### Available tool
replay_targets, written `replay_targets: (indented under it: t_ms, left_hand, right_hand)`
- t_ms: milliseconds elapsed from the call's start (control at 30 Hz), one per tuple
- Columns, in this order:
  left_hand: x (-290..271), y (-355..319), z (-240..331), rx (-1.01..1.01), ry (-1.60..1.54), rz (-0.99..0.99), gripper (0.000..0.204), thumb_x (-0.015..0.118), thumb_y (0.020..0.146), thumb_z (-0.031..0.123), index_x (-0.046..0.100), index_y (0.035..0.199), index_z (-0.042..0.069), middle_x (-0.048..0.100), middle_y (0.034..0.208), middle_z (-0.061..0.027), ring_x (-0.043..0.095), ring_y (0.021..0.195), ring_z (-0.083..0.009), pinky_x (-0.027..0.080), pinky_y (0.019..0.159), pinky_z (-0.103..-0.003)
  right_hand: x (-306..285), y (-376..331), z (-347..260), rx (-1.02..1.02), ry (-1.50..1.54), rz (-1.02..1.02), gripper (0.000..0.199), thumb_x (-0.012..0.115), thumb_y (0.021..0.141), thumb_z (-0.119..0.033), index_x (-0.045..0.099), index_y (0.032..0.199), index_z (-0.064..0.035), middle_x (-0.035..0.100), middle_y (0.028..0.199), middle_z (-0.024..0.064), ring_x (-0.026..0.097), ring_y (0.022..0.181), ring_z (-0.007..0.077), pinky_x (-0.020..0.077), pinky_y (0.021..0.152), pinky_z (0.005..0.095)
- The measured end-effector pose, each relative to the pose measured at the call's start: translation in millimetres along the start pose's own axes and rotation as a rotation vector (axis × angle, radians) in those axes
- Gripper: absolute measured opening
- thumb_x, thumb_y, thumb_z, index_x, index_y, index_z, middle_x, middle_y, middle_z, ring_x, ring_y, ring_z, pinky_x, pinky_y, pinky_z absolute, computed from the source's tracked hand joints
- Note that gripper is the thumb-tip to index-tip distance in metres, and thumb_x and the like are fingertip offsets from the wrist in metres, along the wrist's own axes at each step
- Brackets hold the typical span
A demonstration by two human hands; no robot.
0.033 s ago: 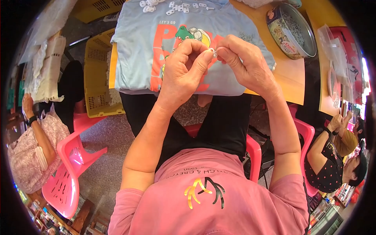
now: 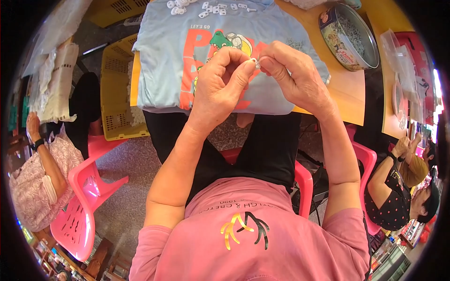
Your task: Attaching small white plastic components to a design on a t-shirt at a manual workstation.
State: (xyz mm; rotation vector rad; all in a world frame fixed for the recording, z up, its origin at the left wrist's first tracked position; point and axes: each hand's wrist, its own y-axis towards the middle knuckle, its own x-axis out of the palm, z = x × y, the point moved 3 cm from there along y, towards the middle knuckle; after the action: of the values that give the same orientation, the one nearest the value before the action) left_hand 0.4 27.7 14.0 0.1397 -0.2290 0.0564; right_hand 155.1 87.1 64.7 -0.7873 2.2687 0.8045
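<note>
My left hand [image 2: 220, 86] and my right hand [image 2: 293, 75] meet in front of me, raised just above the near edge of the table [image 2: 344, 93]. Between them is a small white piece [image 2: 253, 61]. The thumb and forefinger of my left hand are closed narrowly on it from the left, and the fingers [image 2: 269, 63] of my right hand pinch in from the other side, so the fingertips of both hands nearly touch. The piece is too small for me to tell its exact shape.

Under my hands a light blue shirt [image 2: 164, 61] with an orange print and a green cartoon figure lies spread flat on the table, its lower hem hanging over the near edge. At the far end of the shirt sits a scatter of small white pieces [image 2: 206, 6], well apart from my hands. To the right, on the bare wooden top, stands a round tin [image 2: 349, 35], open, with greyish small bits inside.

Left of the table a yellow crate [image 2: 117, 93] stands on the floor, and nearer me a pink plastic chair [image 2: 82, 201]. A person in a patterned top [image 2: 35, 182] sits at the far left, and another in a dotted dark top [image 2: 391, 196] at the right.
</note>
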Motion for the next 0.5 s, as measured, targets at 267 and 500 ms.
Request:
replay_targets:
  t_ms: [267,500]
  left_hand:
    - [0.7,0.1,0.5,-0.017,-0.012,-0.002,0.011,0.063,0.095,0.011,0.059,0.092,0.001,0.06,0.076,0.0014,0.053,0.067,-0.0045,0.044,0.06,-0.021]
    - [0.7,0.5,-0.4,-0.024,0.047,0.021,0.011,0.063,0.095,0.011,0.059,0.092,0.001,0.06,0.076,0.0016,0.052,0.066,-0.0035,0.043,0.057,-0.02]
  right_hand:
    - [1.3,3.3,2.5,-0.099,0.036,-0.007,0.009,0.061,0.09,-0.004,0.056,0.087,0.002,0.057,0.077,0.0121,0.053,0.065,0.0284,0.0429,0.059,0.0351]
    - [6.3,5.7,3.4,-0.097,0.023,-0.007,0.008,0.061,0.09,-0.002,0.055,0.086,0.0023,0.055,0.076,0.0124,0.052,0.064,0.0293,0.0423,0.058,0.0347]
